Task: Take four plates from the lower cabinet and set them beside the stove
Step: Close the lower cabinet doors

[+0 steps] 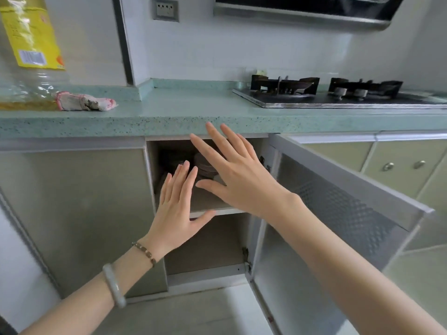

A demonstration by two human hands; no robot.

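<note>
Your left hand [176, 209] is nearest, fingers straight and close together, thumb out, holding nothing. Your right hand [239, 180] is just beyond it, fingers spread flat, also holding nothing. Both are in front of the lower cabinet [72, 213], whose door [338, 206] stands swung out to the right. Inside, on the shelf [212, 210], a stack of plates [205, 168] sits in the dim far part, untouched as far as you can tell. Above, the counter [193, 105] carries a cloth [84, 101] at far left and the stove [290, 99] at far right.
</note>
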